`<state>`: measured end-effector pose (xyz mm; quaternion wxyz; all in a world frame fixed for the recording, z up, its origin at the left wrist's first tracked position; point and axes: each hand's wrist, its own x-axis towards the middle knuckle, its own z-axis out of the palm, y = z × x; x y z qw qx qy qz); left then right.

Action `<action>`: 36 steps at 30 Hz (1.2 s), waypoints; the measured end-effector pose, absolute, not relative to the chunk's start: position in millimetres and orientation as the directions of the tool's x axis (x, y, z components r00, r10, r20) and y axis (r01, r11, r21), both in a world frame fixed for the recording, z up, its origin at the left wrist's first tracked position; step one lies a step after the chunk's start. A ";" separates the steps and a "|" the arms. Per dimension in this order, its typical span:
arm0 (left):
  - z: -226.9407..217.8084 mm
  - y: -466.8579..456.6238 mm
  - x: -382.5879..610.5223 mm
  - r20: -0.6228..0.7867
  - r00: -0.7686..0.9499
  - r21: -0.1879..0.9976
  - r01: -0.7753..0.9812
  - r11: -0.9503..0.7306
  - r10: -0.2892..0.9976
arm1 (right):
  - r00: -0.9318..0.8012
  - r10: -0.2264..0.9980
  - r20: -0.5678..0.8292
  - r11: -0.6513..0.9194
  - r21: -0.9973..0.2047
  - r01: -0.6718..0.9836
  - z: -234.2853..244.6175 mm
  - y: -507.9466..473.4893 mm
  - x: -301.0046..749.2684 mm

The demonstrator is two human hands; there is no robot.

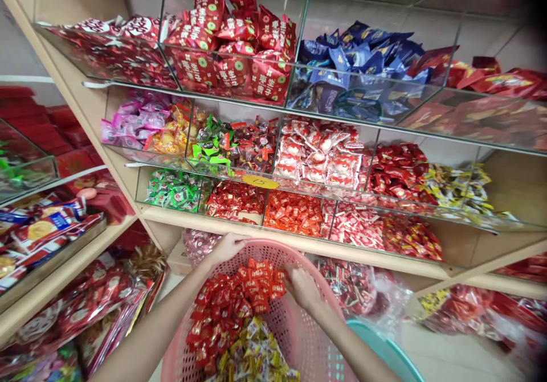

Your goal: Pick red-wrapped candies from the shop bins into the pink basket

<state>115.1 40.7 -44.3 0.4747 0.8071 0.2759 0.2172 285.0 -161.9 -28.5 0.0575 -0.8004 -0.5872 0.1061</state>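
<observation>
A pink plastic basket point(310, 308) with perforated walls stands in front of me below the shelves. My left hand point(231, 247) is closed over its far rim. Inside the basket, near the right wall, is my right hand point(302, 285). Its fingers curl inward beside small orange-red wrapped candies point(260, 282); whether they hold any is hidden. Darker red wrapped candies point(209, 319) lie to the left in the basket. Yellow and white wrapped candies point(254, 350) are heaped nearest to me.
Ahead, glass-fronted shelf bins hold orange candies point(293, 217), green candies point(173, 188) and blue packets point(363, 57). A yellow oval tag point(260, 181) hangs on one edge. Right of the basket is a teal tub point(380, 348). Bagged sweets point(348, 282) sit under the lowest shelf.
</observation>
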 end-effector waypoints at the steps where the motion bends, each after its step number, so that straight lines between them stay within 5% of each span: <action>1: -45.2 41.4 115.1 0.095 0.758 0.884 0.234 -0.405 0.645 | 0.290 0.949 -0.127 -0.308 -0.166 0.937 -35.5 -163.2 283.2; 6: -49.7 45.0 115.6 0.096 0.758 0.874 0.245 -0.418 0.646 | 0.279 0.951 -0.135 -0.288 -0.052 0.956 -57.3 -161.0 284.0; 23: -45.8 43.9 115.8 0.087 0.742 0.898 0.230 -0.375 0.664 | 0.281 0.945 -0.170 -0.297 -0.077 0.952 -61.6 -139.4 270.0; 29: -40.4 42.8 114.9 0.073 0.756 0.881 0.257 -0.397 0.651 | 0.269 0.962 -0.048 -0.273 -0.169 0.947 -22.9 -141.6 280.1; 33: -48.1 46.0 114.7 0.057 0.754 0.887 0.263 -0.380 0.655 | 0.334 0.933 0.133 -0.282 -0.309 0.909 25.5 -119.7 300.6; 36: -52.7 47.2 114.1 0.056 0.747 0.888 0.266 -0.375 0.662 | 0.439 0.863 0.251 -0.363 -0.298 0.883 45.7 -93.3 317.5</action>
